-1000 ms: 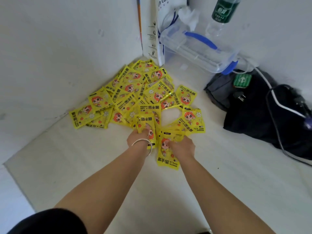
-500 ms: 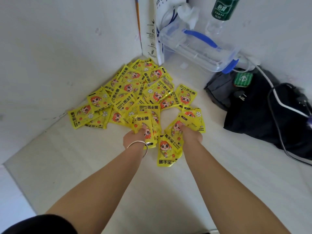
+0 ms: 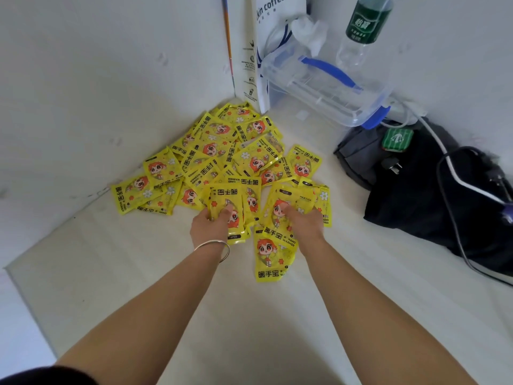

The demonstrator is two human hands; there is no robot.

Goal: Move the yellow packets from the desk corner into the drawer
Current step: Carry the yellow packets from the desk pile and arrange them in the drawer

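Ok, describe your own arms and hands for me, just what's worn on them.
Left hand and right hand are bare, no gloves. The left forearm and right forearm are uncovered. A thin silver bangle circles the left wrist. A black sleeve shows at the bottom corner of the view, on the left upper arm. No sleeve shows on the right arm.

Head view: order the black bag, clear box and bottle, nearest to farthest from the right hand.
From the right hand, which grips packets:
1. Black bag, just to its right.
2. Clear box, farther back, up and right.
3. Bottle, behind the box, farthest.
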